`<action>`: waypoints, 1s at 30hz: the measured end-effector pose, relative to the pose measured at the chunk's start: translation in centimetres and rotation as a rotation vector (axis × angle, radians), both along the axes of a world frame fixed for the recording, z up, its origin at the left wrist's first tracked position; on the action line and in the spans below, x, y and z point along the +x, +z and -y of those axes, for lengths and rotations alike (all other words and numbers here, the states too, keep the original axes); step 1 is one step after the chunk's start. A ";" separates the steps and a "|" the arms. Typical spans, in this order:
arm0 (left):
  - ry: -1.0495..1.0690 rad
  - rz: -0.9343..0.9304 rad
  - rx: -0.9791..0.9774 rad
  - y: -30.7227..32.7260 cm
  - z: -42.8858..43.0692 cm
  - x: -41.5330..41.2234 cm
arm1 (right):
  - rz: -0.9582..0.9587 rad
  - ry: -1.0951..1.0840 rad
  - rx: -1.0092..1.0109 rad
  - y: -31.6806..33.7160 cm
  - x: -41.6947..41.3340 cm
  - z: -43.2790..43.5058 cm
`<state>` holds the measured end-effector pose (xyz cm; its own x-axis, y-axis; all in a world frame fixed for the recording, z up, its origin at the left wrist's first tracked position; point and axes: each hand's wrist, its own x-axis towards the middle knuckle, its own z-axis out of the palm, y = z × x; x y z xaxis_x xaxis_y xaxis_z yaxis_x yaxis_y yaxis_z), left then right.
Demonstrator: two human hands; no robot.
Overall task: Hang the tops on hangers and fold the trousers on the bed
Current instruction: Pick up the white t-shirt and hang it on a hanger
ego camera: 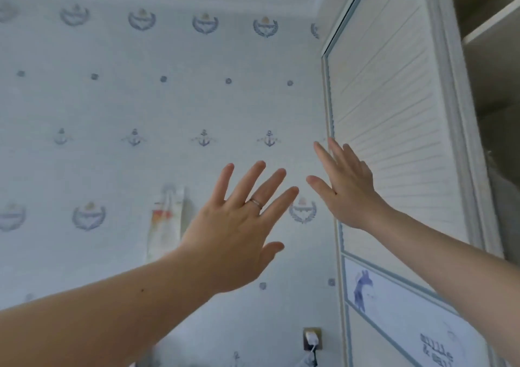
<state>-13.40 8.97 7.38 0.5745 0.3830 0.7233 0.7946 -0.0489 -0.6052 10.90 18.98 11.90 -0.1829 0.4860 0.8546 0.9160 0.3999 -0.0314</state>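
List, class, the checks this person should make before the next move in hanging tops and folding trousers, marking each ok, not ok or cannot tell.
1. Bare left hand free: fingers spread, holds nothing: ok.
2. Bare right hand free: fingers straight, holds nothing: ok.
3. Tops, trousers, hangers or bed in view: none seen: not ok.
4. Wardrobe open: pale wooden shelf shows beside the white slatted wardrobe door: ok.
5. Right hand touching that door: cannot tell.

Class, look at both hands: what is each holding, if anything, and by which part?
Nothing is held: the left hand and the right hand are both empty, fingers spread straight.
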 end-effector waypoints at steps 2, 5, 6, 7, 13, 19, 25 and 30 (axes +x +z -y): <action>0.082 0.019 -0.038 -1.0 2.2 -5.5 | 0.060 0.133 -0.012 -1.5 -6.6 0.9; 0.229 0.019 -0.114 -2.8 5.8 -13.2 | 0.140 0.345 -0.025 -3.9 -15.6 2.3; 0.276 0.028 -0.137 -3.4 6.9 -15.6 | 0.165 0.409 -0.030 -4.6 -18.3 2.7; 0.322 0.044 -0.154 -4.1 8.0 -18.0 | 0.188 0.469 -0.038 -5.5 -21.0 3.2; 0.584 0.165 -0.225 -10.6 13.9 -30.7 | 0.370 0.705 -0.029 -12.0 -35.9 4.9; 0.777 0.302 -0.326 -19.3 18.7 -40.9 | 0.534 0.919 0.008 -19.8 -49.6 5.4; 0.963 0.582 -0.425 -28.4 21.7 -49.6 | 0.636 1.170 -0.010 -28.3 -63.1 5.8; 1.118 0.875 -0.494 -37.8 23.0 -55.6 | 0.769 1.346 -0.202 -36.7 -73.2 5.2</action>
<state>-69.03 -14.07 -30.41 -0.7044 0.6208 0.3442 0.6504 0.7587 -0.0372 -62.33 13.77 -24.84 -0.9070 -0.2971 0.2985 -0.2778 0.9548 0.1062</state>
